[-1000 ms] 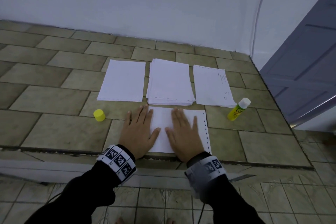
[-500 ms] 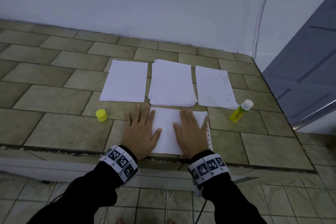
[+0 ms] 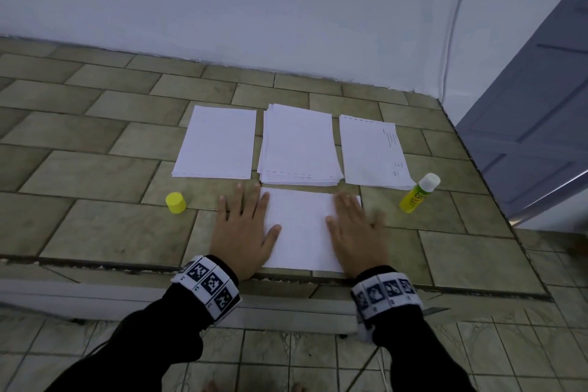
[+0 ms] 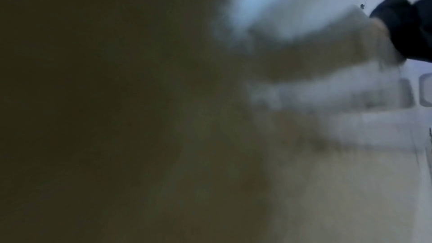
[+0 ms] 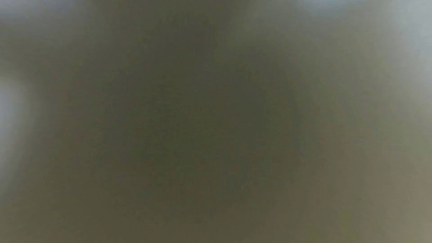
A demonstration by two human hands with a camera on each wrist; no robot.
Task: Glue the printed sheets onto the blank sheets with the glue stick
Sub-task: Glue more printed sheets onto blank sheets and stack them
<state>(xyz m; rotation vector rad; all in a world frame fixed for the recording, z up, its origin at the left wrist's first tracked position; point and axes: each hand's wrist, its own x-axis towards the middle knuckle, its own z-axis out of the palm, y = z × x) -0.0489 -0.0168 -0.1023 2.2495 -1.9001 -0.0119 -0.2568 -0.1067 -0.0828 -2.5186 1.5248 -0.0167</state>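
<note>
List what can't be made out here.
- Print on the right stack: head view, too small to read.
- Sheet edges: covered by the left hand and right hand.
- Glue stick label: too small.
- Both wrist views: dark blur, nothing of the fingers or paper shows.

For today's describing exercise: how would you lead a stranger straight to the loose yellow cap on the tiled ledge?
Start at the tiled ledge below the white wall, where three paper piles lie in a row. Go to the left pile, then come nearer its front left corner. The yellow cap stands there alone, left of the left hand: short and all yellow, unlike the taller, white-tipped glue stick far right.
</note>
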